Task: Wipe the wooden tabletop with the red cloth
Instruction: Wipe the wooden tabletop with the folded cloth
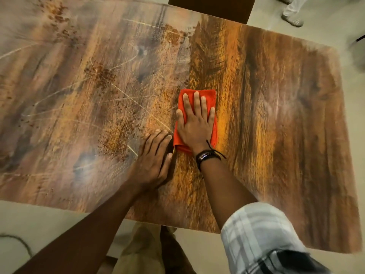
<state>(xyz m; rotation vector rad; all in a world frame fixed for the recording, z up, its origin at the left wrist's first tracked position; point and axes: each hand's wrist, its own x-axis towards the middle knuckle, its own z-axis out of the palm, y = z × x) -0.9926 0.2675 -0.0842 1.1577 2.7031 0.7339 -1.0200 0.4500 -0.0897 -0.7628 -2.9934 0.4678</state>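
The wooden tabletop (pixel 276 115) fills most of the view; its left half looks dusty, with reddish-brown specks and pale streaks, while its right half looks darker and richer in colour. A folded red cloth (pixel 209 99) lies flat near the middle. My right hand (pixel 195 123) presses down on the cloth with fingers spread, a dark bracelet on the wrist. My left hand (pixel 154 159) rests flat on the bare wood just left of the cloth, fingers together, holding nothing.
A dark wooden chair back (pixel 211 6) stands at the table's far edge. Another person's feet (pixel 292 16) are on the pale floor at the top right. A cord (pixel 17 240) lies on the floor at the lower left.
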